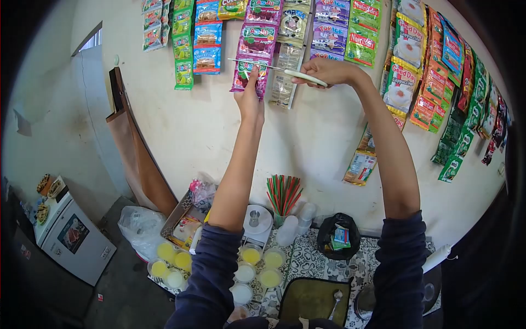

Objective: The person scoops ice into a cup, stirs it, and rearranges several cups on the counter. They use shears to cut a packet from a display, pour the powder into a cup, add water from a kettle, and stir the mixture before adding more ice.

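The left hand (250,104) pinched the purple packet (241,81), seemingly light, slick and floppy, best gripped low; the right hand (327,72) clasped the scissors (308,78).

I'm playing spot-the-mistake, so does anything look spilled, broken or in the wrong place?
Yes, a little red-and-white scrap is on the dark floor, like dropped litter. The wall patch at the far left looks damaged, maybe torn. I can't see any spill around the cups.
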Demonstrator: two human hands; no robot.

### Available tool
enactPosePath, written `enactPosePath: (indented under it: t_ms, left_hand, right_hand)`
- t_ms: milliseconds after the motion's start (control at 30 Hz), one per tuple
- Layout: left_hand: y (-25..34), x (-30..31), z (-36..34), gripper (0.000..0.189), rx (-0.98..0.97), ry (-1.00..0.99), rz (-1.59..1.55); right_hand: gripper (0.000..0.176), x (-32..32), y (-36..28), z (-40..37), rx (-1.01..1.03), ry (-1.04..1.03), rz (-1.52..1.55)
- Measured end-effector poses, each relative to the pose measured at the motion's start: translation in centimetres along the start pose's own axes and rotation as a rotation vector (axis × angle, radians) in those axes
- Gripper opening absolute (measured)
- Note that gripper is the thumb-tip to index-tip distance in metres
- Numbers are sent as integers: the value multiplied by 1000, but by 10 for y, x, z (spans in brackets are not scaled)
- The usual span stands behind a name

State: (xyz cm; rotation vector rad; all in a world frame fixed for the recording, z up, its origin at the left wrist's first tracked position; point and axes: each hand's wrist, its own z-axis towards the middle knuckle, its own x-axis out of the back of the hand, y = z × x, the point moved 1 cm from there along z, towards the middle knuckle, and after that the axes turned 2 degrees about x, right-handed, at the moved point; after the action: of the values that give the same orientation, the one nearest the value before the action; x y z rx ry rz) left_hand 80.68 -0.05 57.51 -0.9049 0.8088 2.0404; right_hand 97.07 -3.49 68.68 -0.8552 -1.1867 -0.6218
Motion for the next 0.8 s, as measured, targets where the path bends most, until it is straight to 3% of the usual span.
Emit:
enactPosePath:
  t_ms: [133, 300, 633, 800]
  left_hand:
    - [-1, -6, -5, 31, 38, -1, -48]
    - [0, -6, -6, 30, 65, 31, -62]
    - [0, -8, -12, 31, 48, -12, -31]
    - [2, -9, -13, 31, 42, -13, -35]
  right_hand:
    - [40, 1, -3, 6, -10, 36, -55]
    - [41, 4, 1, 8, 135, 3, 24]
    - [43, 2, -11, 15, 59, 1, -39]
    - [43, 1, -7, 19, 163, -17, -19]
